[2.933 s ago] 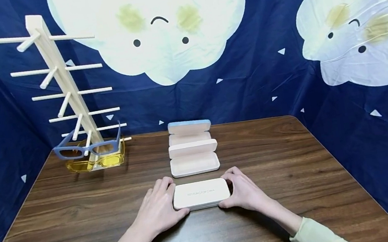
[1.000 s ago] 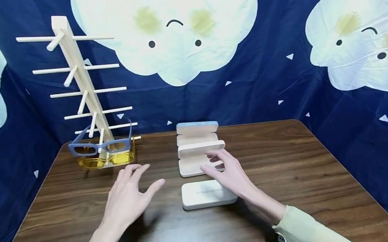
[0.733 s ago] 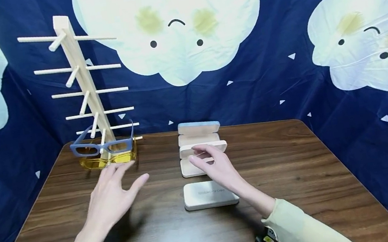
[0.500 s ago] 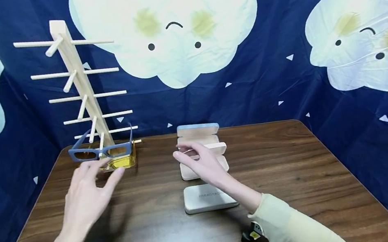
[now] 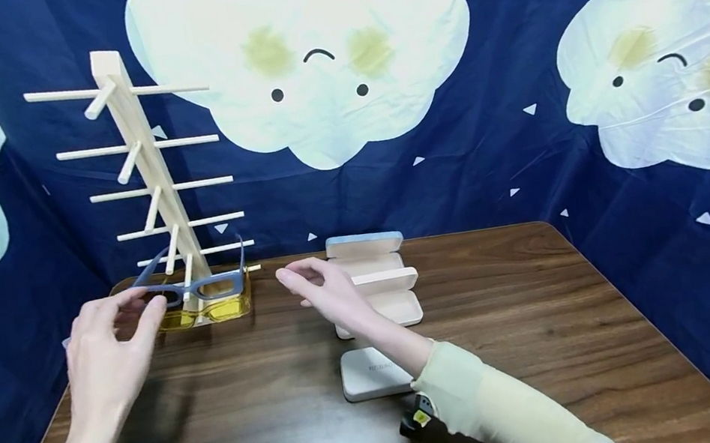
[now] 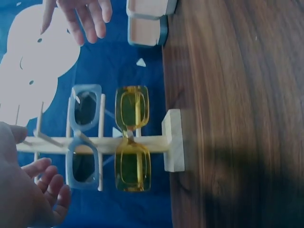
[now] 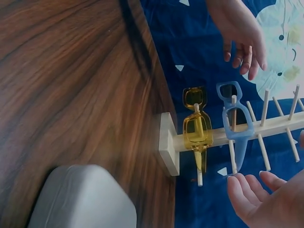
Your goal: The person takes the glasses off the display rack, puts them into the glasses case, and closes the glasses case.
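Blue-framed glasses hang low on a wooden peg stand, with yellow-tinted glasses just beneath them. My left hand is at the left end of the blue glasses, fingers loosely bent and thumb apart. In the left wrist view, a gap shows between its fingertips and the blue frame. On the other side, my right hand hovers right of the stand with relaxed fingers, holding nothing. In the right wrist view, its fingertips are close to the blue temple tip; contact cannot be told.
A closed white glasses case lies on the wooden table, partly behind the right forearm. Beyond it stand two open cases, a white one and a blue-edged one. Several bare pegs stick out above the blue glasses.
Both hands have left the closed white case, which stays on the table. My left hand moved left and forward to the blue glasses; my right hand moved left toward the stand.
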### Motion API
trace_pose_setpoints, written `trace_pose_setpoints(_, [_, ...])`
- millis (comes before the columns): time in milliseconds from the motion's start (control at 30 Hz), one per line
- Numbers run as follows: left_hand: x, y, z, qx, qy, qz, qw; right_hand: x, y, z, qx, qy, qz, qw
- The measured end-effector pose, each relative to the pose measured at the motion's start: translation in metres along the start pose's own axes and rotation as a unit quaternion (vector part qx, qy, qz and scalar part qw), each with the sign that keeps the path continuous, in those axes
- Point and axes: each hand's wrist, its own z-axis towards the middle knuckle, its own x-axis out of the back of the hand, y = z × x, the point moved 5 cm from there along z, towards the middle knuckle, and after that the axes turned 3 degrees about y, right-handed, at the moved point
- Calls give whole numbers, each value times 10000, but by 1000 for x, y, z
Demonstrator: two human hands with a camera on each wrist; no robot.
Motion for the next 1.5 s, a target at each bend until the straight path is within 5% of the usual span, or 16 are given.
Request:
trace_pose_setpoints(267, [3, -31, 25, 602, 69, 51, 9982, -21, 4, 21, -448, 68, 288, 9986])
trace_pose_setpoints(500, [-5, -51, 43, 1024, -576, 245, 9928, -36, 10, 35, -927, 24, 559, 9941])
trace_pose_setpoints(867, [-16, -73, 50, 2041, -1794, -99, 9623, -61, 19, 49, -1201, -86, 1003, 9876])
trace_pose_setpoints(1100, [-26, -76, 54, 2267, -2009, -1277, 9444, -66, 16, 52, -1400, -136, 1263, 9820])
trace_pose_setpoints(1200, [-28, -77, 55, 2385, -2079, -1383, 9385, -68, 15, 52, -1436, -270, 1354, 9799])
trace_pose_setpoints(1333, [-29, -79, 56, 2802, -2113, -1604, 9225, -71, 15, 52, -1491, -338, 1391, 9784])
trace_pose_setpoints(1500, [-27, -78, 56, 3369, -2062, -2773, 8758, -72, 13, 53, -1505, -328, 1406, 9780])
